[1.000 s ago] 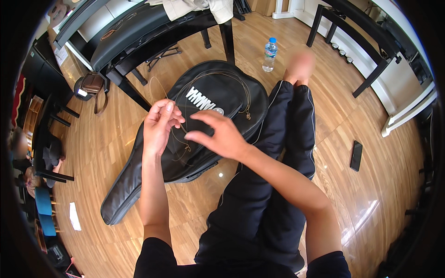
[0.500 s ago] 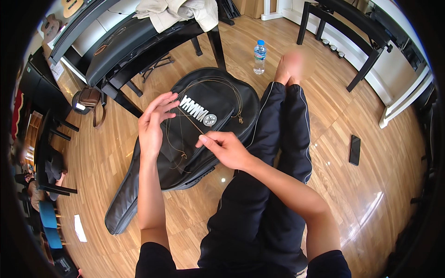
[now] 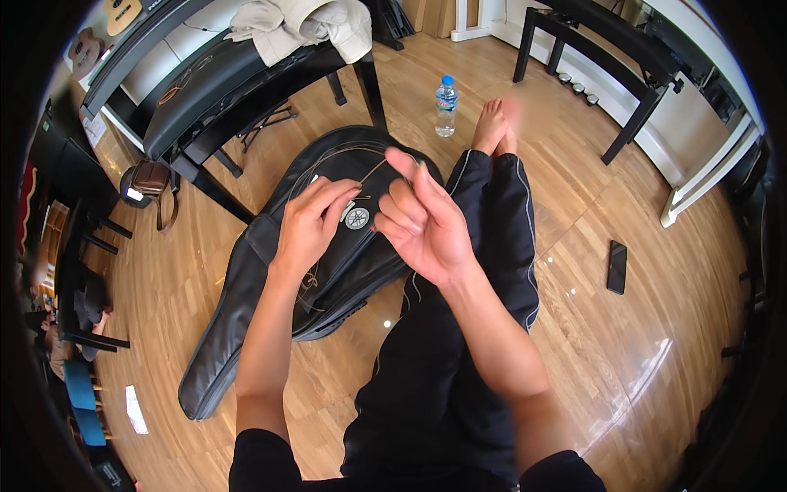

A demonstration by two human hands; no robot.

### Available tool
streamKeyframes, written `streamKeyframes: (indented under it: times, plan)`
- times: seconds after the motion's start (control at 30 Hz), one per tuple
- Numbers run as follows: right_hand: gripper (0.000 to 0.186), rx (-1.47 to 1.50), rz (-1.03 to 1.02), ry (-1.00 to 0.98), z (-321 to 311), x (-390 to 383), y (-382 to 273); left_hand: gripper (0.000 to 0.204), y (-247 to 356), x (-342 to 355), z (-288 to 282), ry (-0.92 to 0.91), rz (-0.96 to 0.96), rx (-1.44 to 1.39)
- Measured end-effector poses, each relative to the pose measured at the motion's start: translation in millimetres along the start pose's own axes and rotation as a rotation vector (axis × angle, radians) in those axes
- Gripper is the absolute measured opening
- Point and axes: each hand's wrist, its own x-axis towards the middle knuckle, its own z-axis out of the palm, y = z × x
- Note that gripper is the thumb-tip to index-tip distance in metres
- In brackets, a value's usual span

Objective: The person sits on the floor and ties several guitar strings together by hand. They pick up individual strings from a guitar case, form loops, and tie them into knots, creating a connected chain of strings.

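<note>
Over a black guitar gig bag (image 3: 217, 328), I hold a thin bronze-coloured guitar string (image 3: 373, 175) between my hands. My left hand (image 3: 316, 221) is closed, thumb and fingertips pinching the string. My right hand (image 3: 426, 225) is raised with the palm partly towards me; its index finger reaches up to the string and the other fingers are curled. How the string sits at that finger is partly hidden. Loops of string (image 3: 348, 147) arch across the bag's wide end, and a small tangle of the wire (image 3: 310, 280) hangs beside my left wrist.
My outstretched legs (image 3: 459, 328) lie right of the bag. A water bottle (image 3: 446, 108) stands beyond it, near my bare feet. A phone (image 3: 616, 266) lies on the wooden floor to the right. Black benches (image 3: 270, 90) stand far left, and another bench (image 3: 602, 41) far right.
My left hand has gone from spread fingers to a pinch on the string. My right hand has risen and turned, its index finger now extended upward. The view has shifted slightly.
</note>
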Motion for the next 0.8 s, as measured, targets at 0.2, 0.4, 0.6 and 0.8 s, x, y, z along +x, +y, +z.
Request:
streamKeyframes:
  times: [0.2, 0.4, 0.6, 0.8]
  plan:
    - [0.047, -0.651, -0.3, 0.172, 27, 37, 7, 0.017, 6, 7, 5, -0.111, 0.078, 0.037]
    - [0.045, -1.618, -0.639, 0.008, 25, 50, 0, 0.008, 26, 20, -5, -0.159, 0.144, 0.058]
    - [0.029, -2.117, -0.238, -0.302, 18, 47, -30, 0.012, 34, 37, -27, -0.178, 0.172, 0.118]
    - [0.039, -1.722, 0.402, -0.291, 38, 53, -59, 0.011, 35, 47, -55, -0.207, 0.143, 0.033]
